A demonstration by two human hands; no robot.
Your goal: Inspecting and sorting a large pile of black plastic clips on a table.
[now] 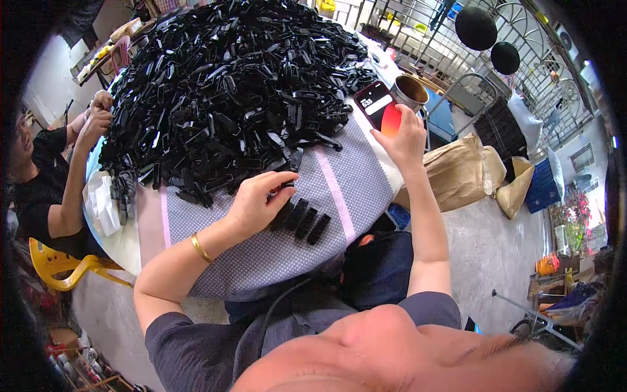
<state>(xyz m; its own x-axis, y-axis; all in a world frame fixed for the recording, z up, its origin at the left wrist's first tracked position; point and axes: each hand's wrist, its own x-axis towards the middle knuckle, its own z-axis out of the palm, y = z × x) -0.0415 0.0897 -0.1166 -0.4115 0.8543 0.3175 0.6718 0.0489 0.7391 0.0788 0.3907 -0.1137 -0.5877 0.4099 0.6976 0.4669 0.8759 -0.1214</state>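
A large heap of black plastic clip-like pieces [222,85] covers the far part of the round table. My left hand [255,204] is at the heap's near edge, thumb and forefinger closed on a small black plastic piece that they mostly hide. Just right of that hand, several short black pieces [307,223] lie side by side in a row on the cloth. At the table's right edge my right hand [405,140] grips the near right corner of a phone [377,108]. Its screen is lit, with a red-orange lower part.
A grey patterned cloth [255,261] with pink stripes covers the table's near side. A metal mug [411,90] stands beside the phone. Across at the left sits another person, hands [96,121] by the heap, near white tissue [101,202] and a yellow chair [62,261]. Brown paper sacks [457,171] stand at right.
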